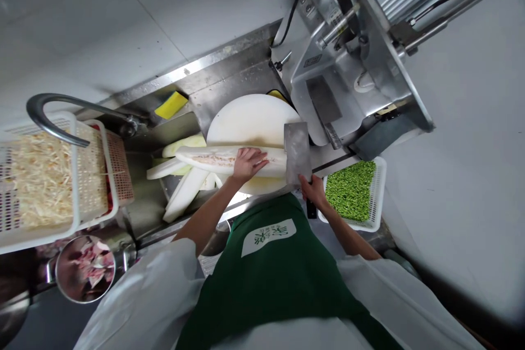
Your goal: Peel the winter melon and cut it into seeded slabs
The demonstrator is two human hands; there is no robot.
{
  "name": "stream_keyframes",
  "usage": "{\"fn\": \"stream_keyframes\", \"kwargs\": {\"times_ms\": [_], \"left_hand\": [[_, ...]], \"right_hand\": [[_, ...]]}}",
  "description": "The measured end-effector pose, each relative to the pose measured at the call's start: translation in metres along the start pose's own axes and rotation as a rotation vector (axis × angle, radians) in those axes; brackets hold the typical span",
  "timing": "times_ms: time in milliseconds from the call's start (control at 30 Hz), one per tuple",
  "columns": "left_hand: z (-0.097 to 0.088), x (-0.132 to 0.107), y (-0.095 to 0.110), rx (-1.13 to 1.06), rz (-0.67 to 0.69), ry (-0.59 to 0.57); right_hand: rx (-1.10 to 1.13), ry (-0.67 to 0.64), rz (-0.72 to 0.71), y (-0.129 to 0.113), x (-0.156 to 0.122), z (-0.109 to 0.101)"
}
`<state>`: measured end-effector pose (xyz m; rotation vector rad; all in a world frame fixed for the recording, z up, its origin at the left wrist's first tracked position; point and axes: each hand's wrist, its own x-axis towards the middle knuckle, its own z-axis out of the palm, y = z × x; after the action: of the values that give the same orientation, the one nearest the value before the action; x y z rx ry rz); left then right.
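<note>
A long peeled pale melon piece (213,159) lies across the round white cutting board (250,120). My left hand (247,164) rests on top of it, fingers curled down over the flesh and pressing it in place. My right hand (314,191) is closed round the dark handle of a broad steel cleaver (297,153), whose blade stands on the melon's right end, just right of my left fingers. More pale melon strips (184,188) lie left of the board, over the sink edge.
A white basket of chopped green vegetables (353,191) sits right of the board. A metal slicing machine (348,60) stands behind. Left are a faucet (69,115), white baskets of pale shreds (45,175), a yellow sponge (171,105) and a metal bowl of meat pieces (85,269).
</note>
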<state>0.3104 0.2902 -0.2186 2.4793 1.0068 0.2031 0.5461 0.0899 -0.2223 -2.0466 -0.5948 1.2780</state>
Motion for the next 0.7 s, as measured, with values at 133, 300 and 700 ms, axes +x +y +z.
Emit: {"fn": "stream_keyframes", "kwargs": {"times_ms": [133,300,700], "left_hand": [[0.007,0.006,0.002,-0.020,0.017,-0.018],[-0.017,0.000,-0.003,-0.048,0.052,-0.069],[-0.130,-0.097,-0.184,-0.205,-0.347,0.155]], "right_hand": [[-0.085,-0.005,0.021,0.000,-0.007,0.006],[-0.145,0.010,0.003,-0.028,0.014,0.028],[-0.104,-0.012,-0.022,-0.044,0.030,0.039]]}}
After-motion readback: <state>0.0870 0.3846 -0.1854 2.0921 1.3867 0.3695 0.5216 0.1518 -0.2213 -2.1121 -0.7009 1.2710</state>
